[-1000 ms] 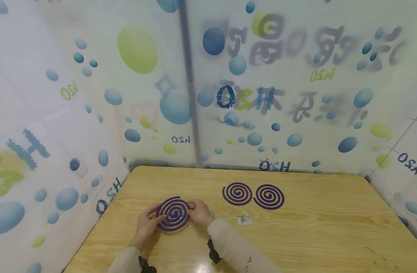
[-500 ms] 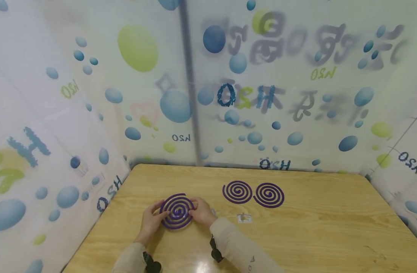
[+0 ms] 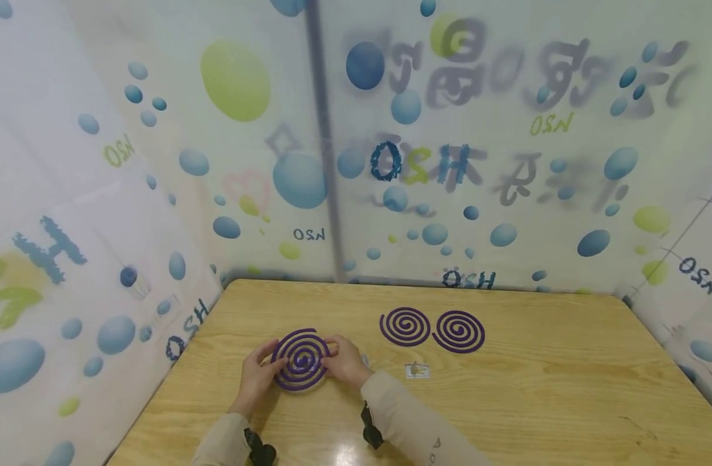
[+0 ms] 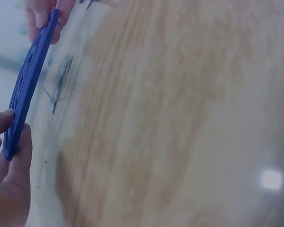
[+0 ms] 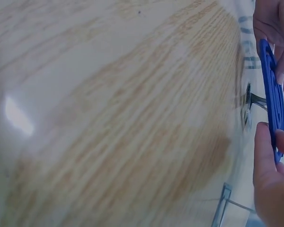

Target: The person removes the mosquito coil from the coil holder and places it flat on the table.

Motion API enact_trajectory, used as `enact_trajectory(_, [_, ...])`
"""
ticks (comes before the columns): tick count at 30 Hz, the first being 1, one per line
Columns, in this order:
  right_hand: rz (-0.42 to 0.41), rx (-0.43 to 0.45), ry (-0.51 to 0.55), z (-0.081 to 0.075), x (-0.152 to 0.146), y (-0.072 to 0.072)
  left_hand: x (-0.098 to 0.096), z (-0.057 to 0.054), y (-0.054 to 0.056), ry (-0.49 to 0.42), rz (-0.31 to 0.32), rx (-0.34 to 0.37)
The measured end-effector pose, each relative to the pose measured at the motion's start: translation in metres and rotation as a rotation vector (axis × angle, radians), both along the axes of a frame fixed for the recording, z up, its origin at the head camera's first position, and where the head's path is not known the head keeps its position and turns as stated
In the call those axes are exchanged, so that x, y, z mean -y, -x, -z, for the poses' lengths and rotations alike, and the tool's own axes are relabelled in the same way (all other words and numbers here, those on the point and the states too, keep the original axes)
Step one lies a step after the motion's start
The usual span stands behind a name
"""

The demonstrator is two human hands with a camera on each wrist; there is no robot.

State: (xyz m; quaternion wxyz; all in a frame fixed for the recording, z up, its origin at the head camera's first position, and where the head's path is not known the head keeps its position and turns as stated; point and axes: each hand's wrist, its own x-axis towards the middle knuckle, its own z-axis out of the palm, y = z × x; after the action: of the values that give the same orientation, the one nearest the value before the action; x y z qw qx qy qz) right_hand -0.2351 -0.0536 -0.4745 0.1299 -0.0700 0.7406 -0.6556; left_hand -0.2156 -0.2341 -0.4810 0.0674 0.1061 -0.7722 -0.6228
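Both hands hold a purple mosquito coil (image 3: pixel 300 382), lifted over the table and seen nearly edge-on in the left wrist view. My left hand (image 3: pixel 257 378) pinches its left rim, thumb on top and fingers beneath. At the right rim, the thumb and fingers of my right hand (image 3: pixel 345 362) grip it the same way. Under the coil a small metal coil stand (image 5: pixel 248 106) stands on the table, mostly covered by the coil in the head view. Another coil stand (image 5: pixel 222 203) lies beside the right hand, largely hidden behind it in the head view.
Two more purple coils, a left one (image 3: pixel 405 327) and a right one (image 3: pixel 459 331), lie flat side by side toward the back. In front of them sits a further metal stand (image 3: pixel 417 370). A patterned curtain (image 3: pixel 507 252) closes off the table (image 3: pixel 536 375) behind.
Both hands have moved the coil slightly to the right, mostly in the first half second. It has barely moved since. The other coils stay in place.
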Motion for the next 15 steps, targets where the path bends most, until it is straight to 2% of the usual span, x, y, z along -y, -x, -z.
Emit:
enact_trajectory(8, [0.005,-0.011,-0.039,-0.006,-0.004,0.0,0.0,-0.009,-0.001,-0.034,0.012,0.007])
enact_trajectory(15, [0.01,-0.051,-0.04,-0.011,-0.01,0.006,-0.001,-0.011,0.001,-0.057,0.005,0.008])
